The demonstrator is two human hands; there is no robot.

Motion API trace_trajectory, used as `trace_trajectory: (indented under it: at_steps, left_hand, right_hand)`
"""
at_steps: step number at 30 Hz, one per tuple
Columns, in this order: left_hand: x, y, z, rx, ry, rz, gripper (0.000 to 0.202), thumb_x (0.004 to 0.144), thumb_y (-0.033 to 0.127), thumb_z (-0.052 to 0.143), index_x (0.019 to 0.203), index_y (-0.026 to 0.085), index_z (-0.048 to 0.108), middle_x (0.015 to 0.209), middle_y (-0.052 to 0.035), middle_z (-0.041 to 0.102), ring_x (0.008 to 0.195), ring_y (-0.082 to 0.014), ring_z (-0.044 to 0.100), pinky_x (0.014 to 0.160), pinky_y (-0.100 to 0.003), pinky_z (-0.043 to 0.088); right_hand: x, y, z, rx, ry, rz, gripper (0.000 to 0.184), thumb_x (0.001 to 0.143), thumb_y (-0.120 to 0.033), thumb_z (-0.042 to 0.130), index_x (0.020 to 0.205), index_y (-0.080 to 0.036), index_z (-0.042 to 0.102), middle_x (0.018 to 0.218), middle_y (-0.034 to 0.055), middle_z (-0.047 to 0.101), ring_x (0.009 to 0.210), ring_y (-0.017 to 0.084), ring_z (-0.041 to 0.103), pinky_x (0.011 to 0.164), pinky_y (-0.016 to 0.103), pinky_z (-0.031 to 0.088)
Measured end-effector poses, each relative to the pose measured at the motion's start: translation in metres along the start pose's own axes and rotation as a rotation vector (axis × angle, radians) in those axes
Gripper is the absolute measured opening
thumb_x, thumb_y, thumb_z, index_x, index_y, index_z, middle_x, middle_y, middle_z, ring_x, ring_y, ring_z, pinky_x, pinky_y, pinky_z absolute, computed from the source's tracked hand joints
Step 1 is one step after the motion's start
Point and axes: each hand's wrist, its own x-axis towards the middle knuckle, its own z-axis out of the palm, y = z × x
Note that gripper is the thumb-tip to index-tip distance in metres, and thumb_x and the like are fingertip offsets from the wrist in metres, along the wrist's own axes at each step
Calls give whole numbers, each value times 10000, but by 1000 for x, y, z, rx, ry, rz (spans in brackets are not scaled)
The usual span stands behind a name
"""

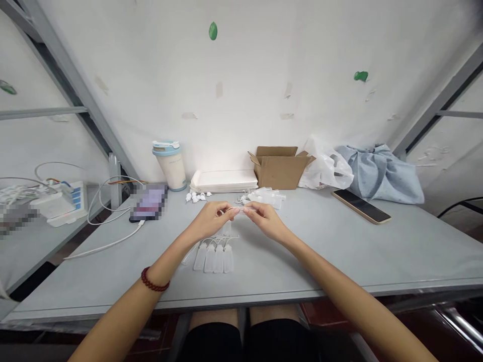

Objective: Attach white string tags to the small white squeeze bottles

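My left hand (213,217) and my right hand (264,217) meet above the grey table (339,251), fingertips pinched together on a small clear plastic piece with a thin white string (240,209). Under the hands lies a row of several small clear tags (214,258) with white strings, side by side. A dark red bead bracelet sits on my left wrist. Behind the hands lie a heap of clear plastic pieces (266,195) and a few small white bits (196,196).
At the back stand a cup with a blue lid (169,165), a stack of white trays (224,181), an open cardboard box (280,167), a white plastic bag (326,168) and blue cloth (381,173). A phone (361,205) lies right; another phone with a white cable (149,202) lies left.
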Motion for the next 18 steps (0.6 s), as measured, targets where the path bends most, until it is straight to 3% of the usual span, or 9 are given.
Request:
trace_trajectory:
  at_steps: [7,14,18]
  left_hand:
    - [-1,2,4,-6,67,39,324,816,411,531,682,148,666,679,-8,647,654,-135,540,633,-236,406]
    - [-2,-1,8,42,94,171,205,809,340,561,791,182,690,819,-27,686,816,-182,576,751,-278,430]
    - [3,-6,-3,23,62,101,256,790,406,574,814,193,713,882,-27,705,836,-191,592,765,-275,447]
  right_hand:
    - [2,6,3,338,-44,163,417,777,-533,523,589,-186,388,537,-68,279,447,52,205,425,218,160]
    - [3,4,-3,581,-179,332,396,733,-532,604,637,-166,485,480,-106,163,428,42,99,417,218,83]
    - [5,6,-2,504,-131,313,424,757,-570,555,692,-151,532,494,-100,184,425,44,119,419,215,94]
